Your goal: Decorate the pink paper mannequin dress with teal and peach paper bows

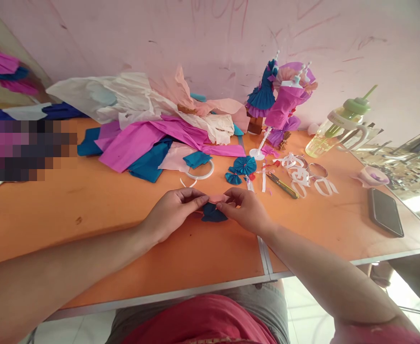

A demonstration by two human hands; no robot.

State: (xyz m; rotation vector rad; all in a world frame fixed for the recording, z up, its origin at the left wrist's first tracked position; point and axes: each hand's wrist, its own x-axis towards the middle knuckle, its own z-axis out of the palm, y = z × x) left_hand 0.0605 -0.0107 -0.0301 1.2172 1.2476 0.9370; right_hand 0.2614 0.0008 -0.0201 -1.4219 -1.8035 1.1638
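Observation:
Between my two hands is a small strip of pink crepe paper (217,197). My left hand (172,210) pinches its left end with thumb and fingertips. At the other end, my right hand (247,210) has its thumb and fingers closed on the strip. A dark blue crepe paper piece (214,214) sits just below the strip, partly under my fingertips; whether the two are joined I cannot tell. Teal paper rosettes (244,165) lie beyond my right hand, near a yellow-and-black utility knife (283,185). A white ring (200,171) rests beyond my left hand.
Crumpled crepe paper sheets (134,141) are heaped along the wall. Miniature paper dresses on stands (285,102) rise at the back right. Curled white strips (297,169), a green-lidded bottle (339,124) and a phone (385,211) lie or stand to the right. A metal-edged seam (263,253) crosses the orange tabletop (116,267).

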